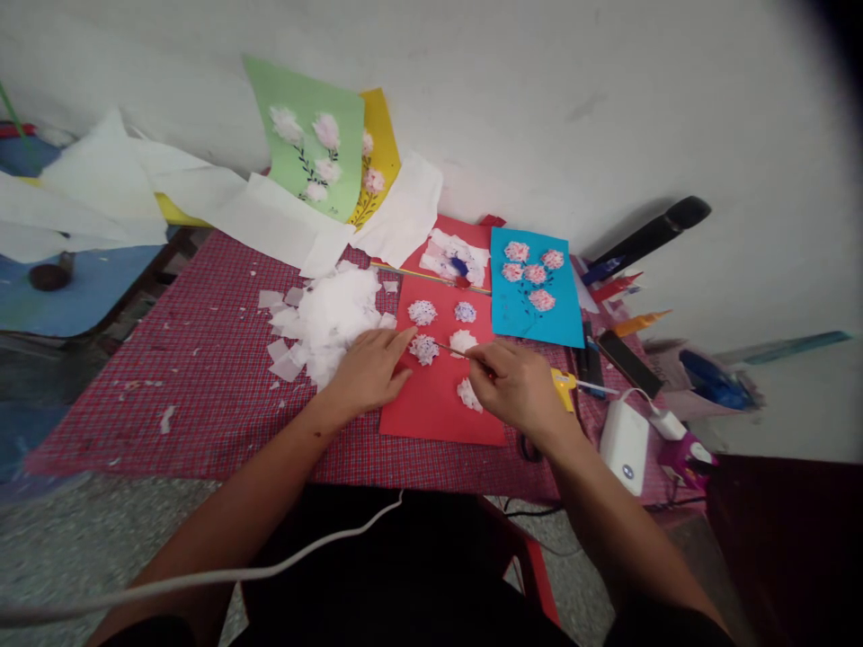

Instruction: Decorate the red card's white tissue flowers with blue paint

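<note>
A red sheet of paper [438,418] lies in front of me with several crumpled tissue-paper flowers on it. Between the fingers of my right hand [516,382] is a thin dark stick [453,349]; whether it is a paintbrush I cannot tell. Its tip points left, at a white flower with purple specks [424,350]. My left hand [370,368] lies open at the sheet's left edge, its fingertips close to that flower. A plain white flower [463,341] sits just behind the stick, and another white flower [468,394] is partly hidden by my right hand.
Left of the sheet is a heap of white tissue pieces [341,310]. Behind it lies a purple-stained tissue [453,256]. A blue flower card [536,323], a yellow glue gun [564,389] and a white power bank [624,445] are at right. A green card [270,99] leans on the wall.
</note>
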Available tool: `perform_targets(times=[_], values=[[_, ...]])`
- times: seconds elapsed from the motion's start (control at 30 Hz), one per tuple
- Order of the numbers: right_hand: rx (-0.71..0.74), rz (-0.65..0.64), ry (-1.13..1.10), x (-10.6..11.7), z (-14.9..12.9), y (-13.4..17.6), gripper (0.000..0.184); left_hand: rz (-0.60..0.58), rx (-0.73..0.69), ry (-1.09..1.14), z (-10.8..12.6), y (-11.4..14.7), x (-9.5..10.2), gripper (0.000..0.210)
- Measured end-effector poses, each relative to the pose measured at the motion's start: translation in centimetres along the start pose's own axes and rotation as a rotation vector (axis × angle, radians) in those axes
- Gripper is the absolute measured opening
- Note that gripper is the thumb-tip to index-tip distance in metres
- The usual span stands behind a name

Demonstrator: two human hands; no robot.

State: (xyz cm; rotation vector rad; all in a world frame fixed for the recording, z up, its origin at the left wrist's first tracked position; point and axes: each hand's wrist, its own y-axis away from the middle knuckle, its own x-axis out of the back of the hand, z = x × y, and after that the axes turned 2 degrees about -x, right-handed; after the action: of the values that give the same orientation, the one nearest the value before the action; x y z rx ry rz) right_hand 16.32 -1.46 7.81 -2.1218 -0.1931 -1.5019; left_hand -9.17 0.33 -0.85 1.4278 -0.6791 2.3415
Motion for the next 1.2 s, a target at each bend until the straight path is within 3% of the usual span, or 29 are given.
perform_targets(times=[0.27, 0.5, 0.97, 1.1, 1.2], values=[[-0.002, -0.007, 0.016, 0.0, -0.2, 0.1, 0.022, -0.012, 0.007, -0.009, 0.1, 0.0, 0.1, 0.068], [-0.032, -0.100, 0.071, -0.2, -0.4, -0.2, 0.022, -0.009, 0.001, -0.002, 0.2, -0.1, 0.3, 0.067], [-0.042, -0.067, 0.028, -0.2, -0.5, -0.1, 0.023, -0.020, 0.011, -0.004, 0.1, 0.0, 0.3, 0.067], [-0.053, 0.029, -0.057, 0.5, 0.2, -0.3, 0.023, -0.016, 0.013, -0.015, 0.1, 0.0, 0.1, 0.067], [-0.123, 0.143, -0.077, 1.0, 2.5, -1.9, 0.023, -0.020, 0.018, -0.015, 0.0, 0.0, 0.0, 0.068]])
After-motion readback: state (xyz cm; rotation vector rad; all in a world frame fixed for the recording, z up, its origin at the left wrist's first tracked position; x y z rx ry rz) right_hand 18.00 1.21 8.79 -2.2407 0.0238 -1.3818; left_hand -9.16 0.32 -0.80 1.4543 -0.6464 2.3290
